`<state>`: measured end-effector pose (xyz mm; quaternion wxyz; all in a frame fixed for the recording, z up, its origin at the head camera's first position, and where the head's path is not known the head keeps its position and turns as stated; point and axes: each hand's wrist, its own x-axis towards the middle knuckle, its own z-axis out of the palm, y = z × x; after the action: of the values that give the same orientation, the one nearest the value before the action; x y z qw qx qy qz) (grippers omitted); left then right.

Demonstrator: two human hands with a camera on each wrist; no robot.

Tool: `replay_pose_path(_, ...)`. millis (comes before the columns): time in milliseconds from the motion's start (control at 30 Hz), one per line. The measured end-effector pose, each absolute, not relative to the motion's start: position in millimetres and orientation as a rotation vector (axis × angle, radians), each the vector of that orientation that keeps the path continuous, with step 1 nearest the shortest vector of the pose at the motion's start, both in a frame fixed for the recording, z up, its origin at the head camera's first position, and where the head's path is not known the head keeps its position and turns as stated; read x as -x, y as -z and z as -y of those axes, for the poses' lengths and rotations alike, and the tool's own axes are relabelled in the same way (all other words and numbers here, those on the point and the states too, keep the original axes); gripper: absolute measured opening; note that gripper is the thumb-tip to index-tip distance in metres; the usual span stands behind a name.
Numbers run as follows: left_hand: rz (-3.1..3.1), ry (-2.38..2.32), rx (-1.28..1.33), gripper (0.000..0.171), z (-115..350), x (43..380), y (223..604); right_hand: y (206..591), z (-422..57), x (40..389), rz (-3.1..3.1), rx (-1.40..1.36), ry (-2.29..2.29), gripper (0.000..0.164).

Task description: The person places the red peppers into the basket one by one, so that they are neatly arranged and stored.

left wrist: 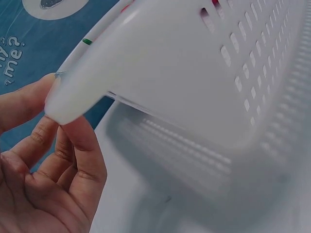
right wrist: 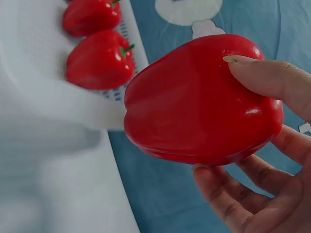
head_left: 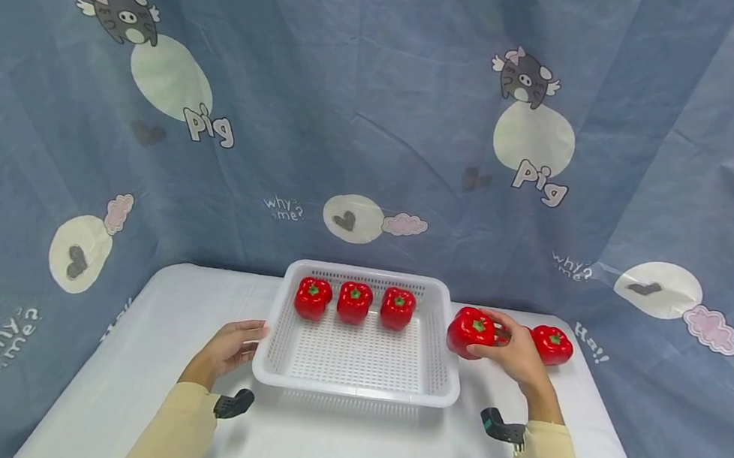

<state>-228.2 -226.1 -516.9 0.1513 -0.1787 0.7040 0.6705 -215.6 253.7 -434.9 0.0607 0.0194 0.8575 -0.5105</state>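
A white plastic basket (head_left: 355, 391) with slotted walls stands on the table, and three red bell peppers with green stems line its far side: one at the left (head_left: 313, 299), one in the middle (head_left: 355, 303), one at the right (head_left: 397, 309). My left hand (head_left: 235, 346) pinches the basket's left rim (left wrist: 77, 104) between thumb and fingers. Just off the right rim, my right hand (head_left: 517, 354) grips another red bell pepper (right wrist: 199, 102), thumb on top and fingers beneath. Behind that hand, a further red bell pepper (head_left: 551, 346) lies on its side at the table's right.
The white table (head_left: 328, 451) ends at the back against a blue curtain (head_left: 376, 147) printed with pigs and lettering. Dark wrist-camera mounts sit on the left wrist (head_left: 234, 403) and right wrist (head_left: 502, 426), low beside the basket's front corners.
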Motion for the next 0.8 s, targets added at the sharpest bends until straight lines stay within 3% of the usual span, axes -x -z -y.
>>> replay_pose_path(800, -2.022, -1.913, 0.521, 0.055, 226.5, 229.4, 516.1, 445.2, -203.3, 250.8, -2.489, 0.053, 1.685, 0.073)
